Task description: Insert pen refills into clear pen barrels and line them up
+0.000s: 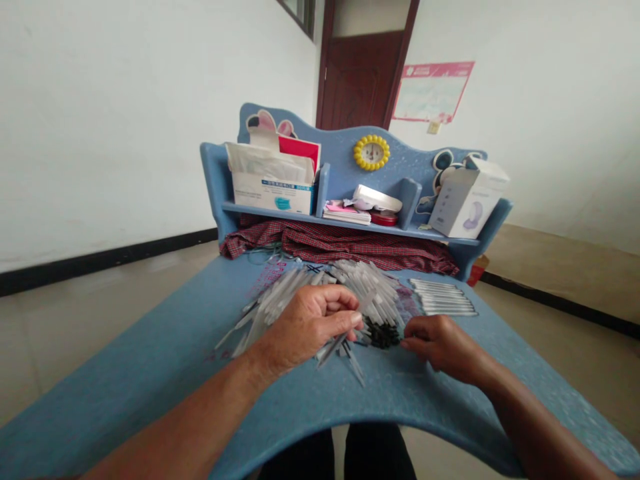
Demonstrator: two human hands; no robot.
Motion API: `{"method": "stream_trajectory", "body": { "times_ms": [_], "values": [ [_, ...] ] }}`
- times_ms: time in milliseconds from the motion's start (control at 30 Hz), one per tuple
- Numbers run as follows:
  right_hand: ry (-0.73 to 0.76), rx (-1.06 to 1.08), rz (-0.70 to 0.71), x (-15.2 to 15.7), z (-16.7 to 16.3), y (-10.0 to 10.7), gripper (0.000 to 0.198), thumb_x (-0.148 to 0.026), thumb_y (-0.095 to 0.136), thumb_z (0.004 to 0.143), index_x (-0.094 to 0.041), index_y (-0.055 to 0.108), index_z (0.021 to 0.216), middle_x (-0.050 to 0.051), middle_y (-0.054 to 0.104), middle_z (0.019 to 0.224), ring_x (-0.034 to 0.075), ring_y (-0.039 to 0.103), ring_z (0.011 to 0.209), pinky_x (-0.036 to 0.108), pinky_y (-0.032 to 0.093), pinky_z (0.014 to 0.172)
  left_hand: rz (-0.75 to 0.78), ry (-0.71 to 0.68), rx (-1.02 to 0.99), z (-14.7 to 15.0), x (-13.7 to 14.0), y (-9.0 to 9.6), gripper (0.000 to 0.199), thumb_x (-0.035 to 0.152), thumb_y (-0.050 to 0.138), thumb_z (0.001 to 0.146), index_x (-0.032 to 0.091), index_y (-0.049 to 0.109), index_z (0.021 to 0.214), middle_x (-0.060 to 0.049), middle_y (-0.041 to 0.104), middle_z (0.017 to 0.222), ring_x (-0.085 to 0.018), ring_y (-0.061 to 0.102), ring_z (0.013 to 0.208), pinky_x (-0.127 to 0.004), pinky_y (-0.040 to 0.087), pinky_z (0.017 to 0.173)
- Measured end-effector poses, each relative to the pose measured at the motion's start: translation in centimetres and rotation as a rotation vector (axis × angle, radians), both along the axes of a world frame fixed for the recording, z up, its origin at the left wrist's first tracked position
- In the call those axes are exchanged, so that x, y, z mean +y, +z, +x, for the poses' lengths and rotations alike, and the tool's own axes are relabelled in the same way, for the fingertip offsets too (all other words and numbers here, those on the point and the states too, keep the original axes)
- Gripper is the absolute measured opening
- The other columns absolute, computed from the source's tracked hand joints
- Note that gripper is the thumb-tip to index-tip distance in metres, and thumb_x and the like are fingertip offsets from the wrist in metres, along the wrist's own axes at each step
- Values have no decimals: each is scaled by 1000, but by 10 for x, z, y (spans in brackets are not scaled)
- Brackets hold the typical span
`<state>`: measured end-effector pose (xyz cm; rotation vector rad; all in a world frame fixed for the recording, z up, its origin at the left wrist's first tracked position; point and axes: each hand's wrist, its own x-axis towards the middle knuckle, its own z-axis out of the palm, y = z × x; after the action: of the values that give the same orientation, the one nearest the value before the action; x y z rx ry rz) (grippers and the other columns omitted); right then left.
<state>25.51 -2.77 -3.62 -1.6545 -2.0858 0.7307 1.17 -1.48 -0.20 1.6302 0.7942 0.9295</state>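
Note:
My left hand (320, 320) is over the front of a heap of translucent plastic tubes (285, 293) that look like pen barrels. Its thumb and fingers are closed on one translucent tube (368, 304), which juts out past the fingertips. A small pile of short black pieces (383, 333), perhaps pen caps or plugs, lies between my two hands. Just right of that pile, my right hand (440, 343) is in a pinch; whatever it holds is too small to make out. A few loose tubes with dark tips (354, 363) lie below my left hand.
A neat row of slim tubes (445, 298) lies at the right on the blue table (150, 373). Behind the heap is a bunched checked cloth (350, 247). The shelf (310, 217) above it holds a mask box (273, 193), a white carton (467, 200) and papers (345, 212).

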Motion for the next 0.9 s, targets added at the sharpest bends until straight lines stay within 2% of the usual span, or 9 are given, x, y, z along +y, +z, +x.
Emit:
{"method": "stream_trajectory", "body": {
  "times_ms": [67, 133, 233, 433, 900],
  "values": [
    [8, 198, -35, -6, 0, 9, 18, -31, 57, 80, -16, 60, 71, -3, 55, 52, 7, 46, 40, 18, 35, 38, -10, -41, 39, 0, -1, 1, 14, 24, 63, 72, 12, 61, 79, -4, 67, 68, -13, 61, 59, -24, 47, 58],
    [51, 346, -4, -11, -3, 20, 23, -37, 61, 78, -15, 62, 73, -2, 57, 53, 7, 48, 40, 18, 38, 38, -19, -87, 76, 0, -2, 1, 14, 24, 62, 72, 11, 63, 78, -4, 67, 66, -12, 60, 57, -23, 46, 57],
    [130, 404, 107, -16, -10, 37, 25, -38, 66, 77, -14, 63, 71, -1, 58, 53, 8, 51, 42, 18, 41, 40, -31, -161, 108, 0, -2, 0, 13, 23, 62, 72, 10, 64, 76, -3, 66, 67, -10, 58, 56, -20, 44, 54],
    [241, 242, 280, -17, -19, 51, 21, -31, 65, 80, -14, 63, 69, -1, 57, 55, 7, 52, 44, 17, 41, 42, -40, -222, 151, -1, -2, -1, 12, 22, 62, 71, 11, 64, 76, -1, 65, 66, -8, 57, 54, -18, 43, 53],
    [402, -25, 375, -23, -18, 60, 16, -25, 58, 86, -14, 63, 75, -4, 53, 56, 5, 49, 50, 17, 34, 47, -14, -243, 221, -2, 0, -3, 16, 25, 62, 71, 11, 66, 78, 1, 62, 63, -9, 55, 55, -18, 43, 52]
  ]
}}
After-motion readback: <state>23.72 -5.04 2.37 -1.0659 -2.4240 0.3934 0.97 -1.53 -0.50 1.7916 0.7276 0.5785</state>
